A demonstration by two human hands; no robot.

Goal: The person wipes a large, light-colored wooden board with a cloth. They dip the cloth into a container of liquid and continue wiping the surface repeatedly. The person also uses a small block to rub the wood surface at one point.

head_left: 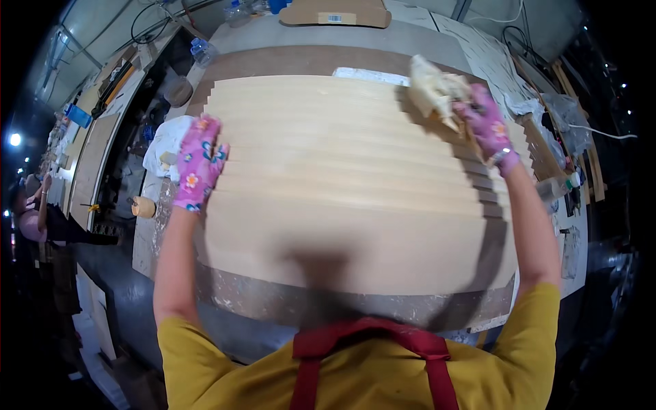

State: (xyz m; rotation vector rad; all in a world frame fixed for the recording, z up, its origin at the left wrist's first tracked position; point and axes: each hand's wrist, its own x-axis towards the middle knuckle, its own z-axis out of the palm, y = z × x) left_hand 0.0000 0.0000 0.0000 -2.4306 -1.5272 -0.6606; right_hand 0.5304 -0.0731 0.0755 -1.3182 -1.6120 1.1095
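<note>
A wide fan of thin, pale wooden sheets (342,239) lies before me, each overlapping the other like low steps. My left hand (200,162), in a pink flowered glove, rests at the left edge of the sheets with its fingers stretched out and nothing held. At the far right, my right hand (486,128) in a matching glove grips a crumpled cream cloth (436,89). The cloth hangs over the far right end of the sheets; whether it touches them I cannot tell. A white strip (371,75) shows behind the farthest sheet.
Left of the sheets are a white cloth (164,147), a tan roll (143,207) and a plastic bottle (202,51). Cardboard (335,12) lies at the back. Another bottle (557,186) is by my right forearm. A person (41,215) is far left.
</note>
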